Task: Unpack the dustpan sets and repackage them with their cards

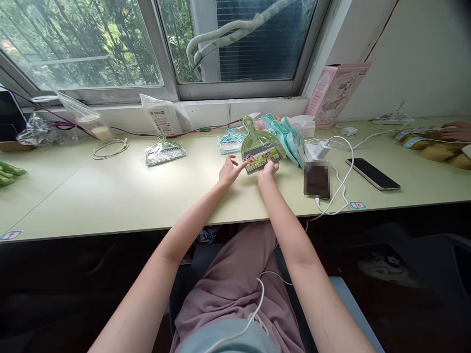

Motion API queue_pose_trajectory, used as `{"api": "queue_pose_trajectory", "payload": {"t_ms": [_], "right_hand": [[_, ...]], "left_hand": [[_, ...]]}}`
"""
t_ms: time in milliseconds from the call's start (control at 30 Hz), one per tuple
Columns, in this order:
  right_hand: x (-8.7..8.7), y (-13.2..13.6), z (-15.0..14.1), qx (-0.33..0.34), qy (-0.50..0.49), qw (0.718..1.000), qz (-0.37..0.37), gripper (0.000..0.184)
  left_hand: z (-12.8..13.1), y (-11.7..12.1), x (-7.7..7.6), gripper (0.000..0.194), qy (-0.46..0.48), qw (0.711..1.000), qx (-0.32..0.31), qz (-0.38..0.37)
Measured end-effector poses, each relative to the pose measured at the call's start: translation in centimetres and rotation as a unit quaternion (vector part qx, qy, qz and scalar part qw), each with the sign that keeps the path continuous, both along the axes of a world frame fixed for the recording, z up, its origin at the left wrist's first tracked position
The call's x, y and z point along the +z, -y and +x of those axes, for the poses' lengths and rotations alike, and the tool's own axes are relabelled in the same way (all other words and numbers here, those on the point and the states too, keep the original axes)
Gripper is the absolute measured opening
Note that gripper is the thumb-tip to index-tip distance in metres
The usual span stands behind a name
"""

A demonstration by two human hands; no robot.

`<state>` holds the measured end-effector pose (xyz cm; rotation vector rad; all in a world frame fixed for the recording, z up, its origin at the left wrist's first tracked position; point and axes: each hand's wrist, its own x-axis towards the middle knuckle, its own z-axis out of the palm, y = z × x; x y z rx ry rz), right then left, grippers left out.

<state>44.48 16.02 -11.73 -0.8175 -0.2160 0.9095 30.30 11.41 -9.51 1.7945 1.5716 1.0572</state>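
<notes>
My right hand (268, 170) grips the lower edge of a green mini dustpan and brush set (260, 142), thumb on its front. The set is tilted up above the table, handle pointing away, with a printed label across the brush. At its left side is my left hand (231, 170), index finger stretched to the label and the other fingers apart. Just behind lies a wrapped teal dustpan set (231, 142). A pile of teal dustpans (289, 139) rests to the right. Farther left, another wrapped green dustpan set (165, 151) lies on the table (121, 196).
A phone (373, 174), a white charger (319, 149) with looping cables and a blurred-out object (317, 180) lie on the right. Behind stands a pink box (336, 95). Another person's hand (456, 131) touches brownish bundles at far right. A coiled cable (110, 148) lies left.
</notes>
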Motion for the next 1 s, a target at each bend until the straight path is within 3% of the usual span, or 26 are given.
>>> {"api": "queue_pose_trajectory", "payload": {"t_ms": [67, 133, 367, 767, 1000], "right_hand": [[0.2, 0.2, -0.1, -0.008, -0.009, 1.0, 0.009, 0.043], [0.4, 0.4, -0.2, -0.013, -0.012, 1.0, 0.017, 0.042], [0.9, 1.2, -0.2, -0.002, -0.024, 1.0, 0.018, 0.044], [1.3, 1.2, 0.0, 0.03, -0.035, 0.999, 0.015, 0.046], [1.1, 1.0, 0.3, 0.016, -0.03, 0.999, 0.019, 0.049]], "left_hand": [[-0.2, -0.5, -0.2, 0.047, 0.081, 0.991, -0.086, -0.066], [-0.2, -0.7, -0.4, 0.038, 0.119, 0.98, -0.142, -0.074], [-0.1, 0.2, 0.2, 0.041, 0.123, 0.962, -0.214, -0.12], [0.8, 1.1, 0.3, 0.018, 0.11, 0.956, -0.234, -0.142], [0.7, 1.6, 0.4, 0.033, -0.027, 0.957, -0.275, -0.095]]}}
